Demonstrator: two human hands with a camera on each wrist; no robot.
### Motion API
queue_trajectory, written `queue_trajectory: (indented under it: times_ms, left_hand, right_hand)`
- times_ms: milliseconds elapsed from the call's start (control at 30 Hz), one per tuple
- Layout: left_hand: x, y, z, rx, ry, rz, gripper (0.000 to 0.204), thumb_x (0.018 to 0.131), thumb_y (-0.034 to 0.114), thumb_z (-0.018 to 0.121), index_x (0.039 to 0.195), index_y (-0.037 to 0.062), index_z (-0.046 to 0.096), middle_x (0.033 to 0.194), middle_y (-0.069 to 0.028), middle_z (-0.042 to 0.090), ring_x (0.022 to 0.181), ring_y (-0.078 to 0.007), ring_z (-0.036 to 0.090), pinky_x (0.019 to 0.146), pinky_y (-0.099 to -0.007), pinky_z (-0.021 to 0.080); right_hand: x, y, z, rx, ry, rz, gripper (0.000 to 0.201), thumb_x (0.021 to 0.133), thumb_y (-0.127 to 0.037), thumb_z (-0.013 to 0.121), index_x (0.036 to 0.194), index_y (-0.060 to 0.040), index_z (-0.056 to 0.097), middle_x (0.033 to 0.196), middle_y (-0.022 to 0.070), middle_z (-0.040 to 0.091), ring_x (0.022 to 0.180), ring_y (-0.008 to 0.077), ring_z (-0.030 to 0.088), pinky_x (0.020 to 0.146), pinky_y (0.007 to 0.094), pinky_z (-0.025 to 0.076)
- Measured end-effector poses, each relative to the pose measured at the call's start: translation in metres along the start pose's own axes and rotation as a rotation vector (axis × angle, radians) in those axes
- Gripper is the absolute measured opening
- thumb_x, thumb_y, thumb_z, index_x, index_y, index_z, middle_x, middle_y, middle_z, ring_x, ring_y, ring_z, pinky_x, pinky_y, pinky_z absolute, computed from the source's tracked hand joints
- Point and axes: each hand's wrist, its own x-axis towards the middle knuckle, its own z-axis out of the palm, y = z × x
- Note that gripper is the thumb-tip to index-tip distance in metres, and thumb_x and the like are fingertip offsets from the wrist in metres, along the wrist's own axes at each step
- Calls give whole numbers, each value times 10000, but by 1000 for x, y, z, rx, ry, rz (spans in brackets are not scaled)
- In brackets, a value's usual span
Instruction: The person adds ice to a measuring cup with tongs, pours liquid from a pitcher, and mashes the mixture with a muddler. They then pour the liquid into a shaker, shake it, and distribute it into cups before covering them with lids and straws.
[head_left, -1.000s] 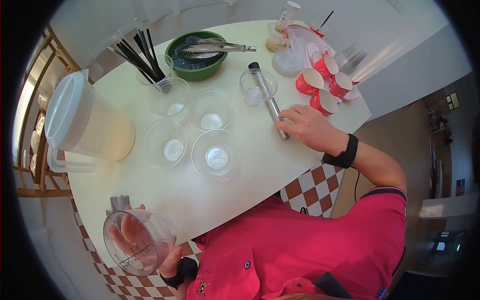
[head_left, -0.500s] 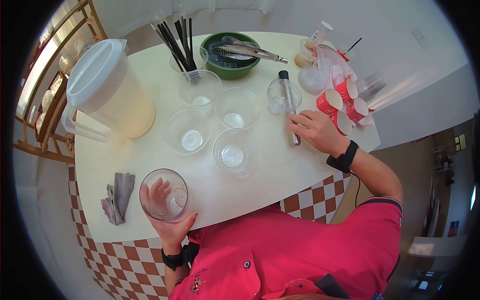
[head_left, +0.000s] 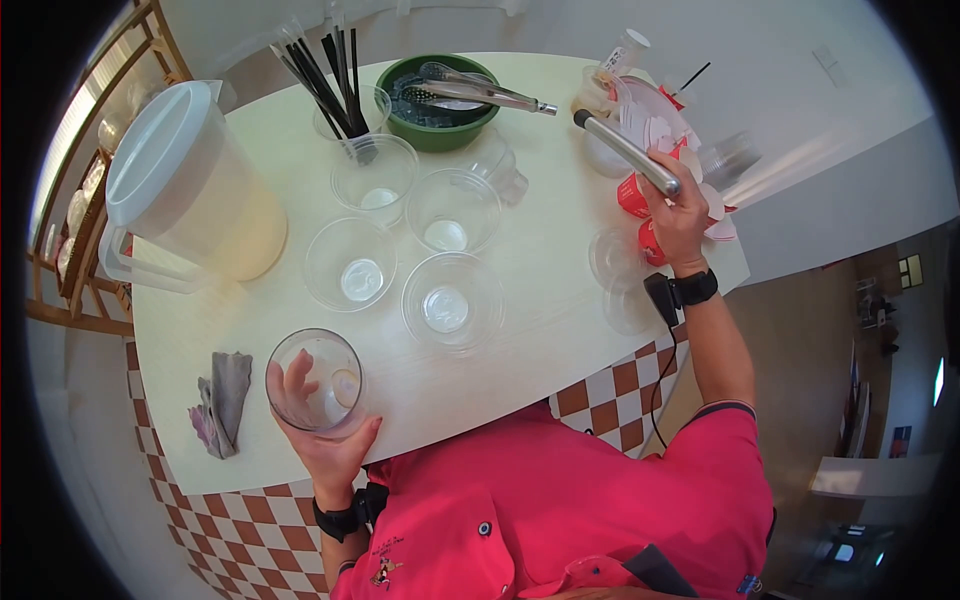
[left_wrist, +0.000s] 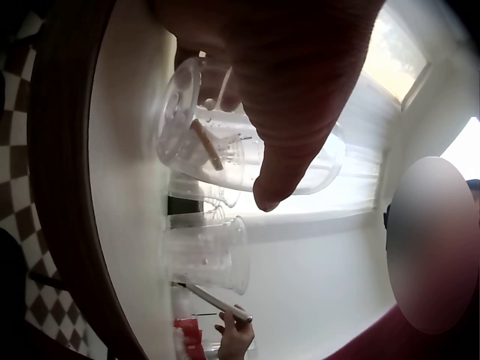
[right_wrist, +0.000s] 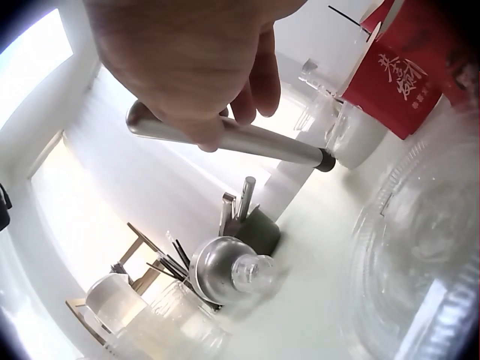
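Observation:
My left hand [head_left: 330, 450] grips a clear measuring cup [head_left: 318, 425] at the table's front left, thumb on the near side and fingers round the far side. Inside it, at the bottom, lies a thin tan slice [left_wrist: 207, 145]. Over the right side of the table my right hand [head_left: 680, 220] holds a steel muddler [head_left: 630, 153], its black end [right_wrist: 326, 160] pointing away from me. Several clear plastic cups [head_left: 450, 305] stand mouth up mid-table. Near the green bowl is a small clear hourglass-shaped cup [head_left: 497, 165].
A lidded pitcher [head_left: 215, 190] of pale liquid stands at left, with a grey cloth [head_left: 230, 395] nearer me. Behind are black straws [head_left: 345, 105] and the green bowl [head_left: 440, 138] with tongs [head_left: 480, 95]. Red paper cups [head_left: 632, 195] and clear lids [head_left: 617, 262] are at right.
My right hand has raised the muddler off the table and moved right. The hourglass-shaped cup now sits closer to the bowl. My left hand has turned the measuring cup from tilted to more upright.

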Motion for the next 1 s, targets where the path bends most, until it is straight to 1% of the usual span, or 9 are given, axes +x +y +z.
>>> queue_trajectory:
  times_ms: [200, 300, 400, 500, 600, 667, 767, 867, 1000]
  left_hand:
    - [-3, -5, -1, 24, -20, 31, 1247, 596, 204, 961, 1564, -13, 206, 1500, -202, 456, 1373, -341, 481, 1052, -470, 422]
    - [-6, -11, 2, -8, -39, -9, 1244, 650, 207, 936, 1600, 28, 153, 1535, -158, 412, 1425, -317, 412, 1140, -473, 350]
    - [-3, -9, 3, -59, -27, 3, 1228, 604, 56, 938, 1578, 10, 191, 1530, -198, 410, 1395, -330, 444, 1166, -503, 365]
    - [-3, -11, 4, -56, -25, 13, 1242, 606, 62, 934, 1589, 19, 176, 1523, -193, 415, 1393, -323, 440, 1165, -499, 365]
    - [-3, -7, 4, -40, -27, 3, 1251, 608, 54, 927, 1597, 19, 161, 1512, -188, 422, 1391, -319, 443, 1165, -497, 364]
    - [-3, -7, 4, -42, -27, 8, 1255, 608, 54, 926, 1599, 20, 157, 1509, -187, 423, 1389, -316, 446, 1165, -494, 363]
    - [-2, -5, 5, -41, -25, 5, 1259, 609, 58, 927, 1601, 20, 152, 1506, -186, 425, 1389, -314, 447, 1165, -490, 364]
    - [-2, -6, 4, -34, -37, -2, 1226, 640, 75, 898, 1602, 21, 140, 1510, -182, 410, 1416, -323, 417, 1167, -498, 346]
    - [-4, -10, 3, -13, -38, 4, 1207, 654, 85, 882, 1602, 20, 138, 1513, -180, 405, 1431, -325, 403, 1166, -500, 339]
  right_hand:
    - [19, 4, -16, 372, 165, 166, 327, 955, -46, 709, 1266, 7, 622, 1244, 93, 656, 1050, 159, 647, 883, 290, 554]
    - [39, -3, -31, 385, 292, -56, 280, 960, 1, 663, 1231, 29, 595, 1211, 104, 666, 1051, 164, 644, 889, 292, 556]
    - [63, -41, -42, 408, 346, -260, 242, 948, 36, 628, 1185, 35, 579, 1138, 109, 680, 985, 158, 646, 853, 289, 552]
    - [82, -62, -38, 479, 223, -400, 180, 942, 11, 635, 1120, 9, 602, 1032, 77, 697, 866, 130, 639, 789, 276, 540]
    - [97, -86, -21, 303, 72, -316, 164, 926, -27, 670, 1085, -31, 628, 911, 61, 688, 765, 94, 608, 731, 246, 512]
    - [107, -121, -6, 27, -119, -169, 208, 894, -122, 721, 1084, -65, 656, 886, 103, 703, 713, 160, 651, 725, 288, 534]
    - [122, -122, 27, -220, -677, -113, 332, 861, -194, 734, 1167, -93, 656, 944, 163, 715, 788, 288, 699, 760, 383, 560]
    - [117, -114, 65, -348, -915, -88, 343, 867, -223, 696, 1177, -86, 648, 992, 176, 728, 892, 386, 693, 795, 472, 557]
    - [114, -98, 105, -483, -939, -134, 266, 874, -155, 663, 1118, -52, 635, 968, 170, 729, 932, 367, 704, 797, 470, 564]
